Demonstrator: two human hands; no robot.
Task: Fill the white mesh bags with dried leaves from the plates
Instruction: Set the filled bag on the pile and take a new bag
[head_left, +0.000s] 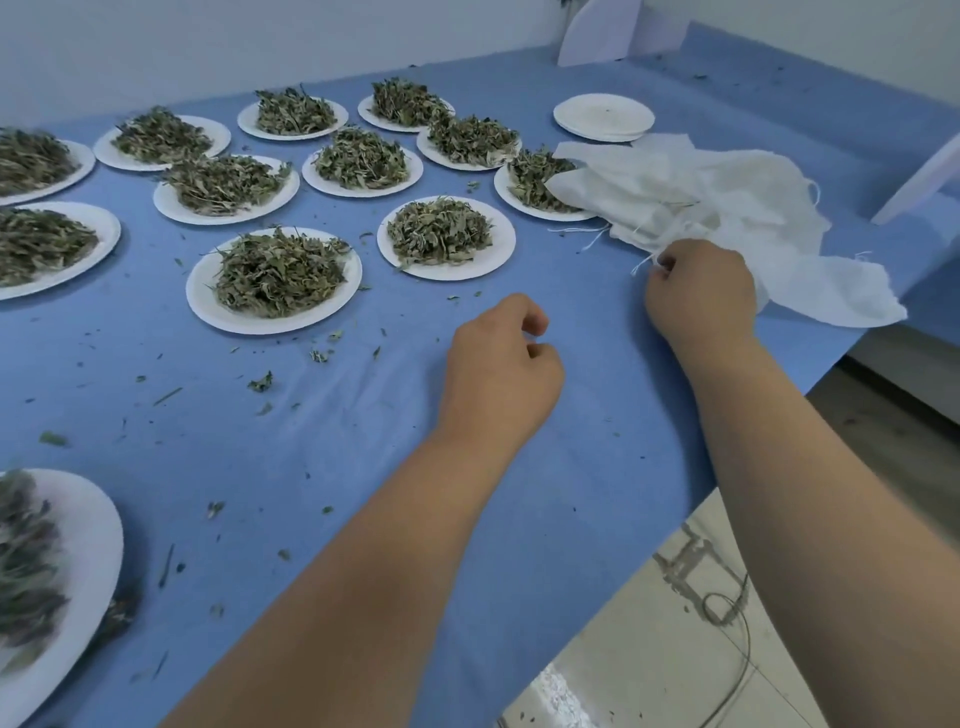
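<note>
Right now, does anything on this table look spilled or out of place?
Yes. Dried leaf crumbs are scattered over the blue cloth around the plates. The heap of white mesh bags lies over the rim of one leaf plate and reaches the table edge.

One head-worn camera looks forward and down, close over the blue-covered table (363, 441).

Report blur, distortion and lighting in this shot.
Head view: the bottom-left plate of dried leaves is blur-smeared; the centre plate is sharp; the wide lens bows the blue tablecloth edge; light is soft, with faint shadows under the left hand and the right hand pinching the white mesh bags.
</note>
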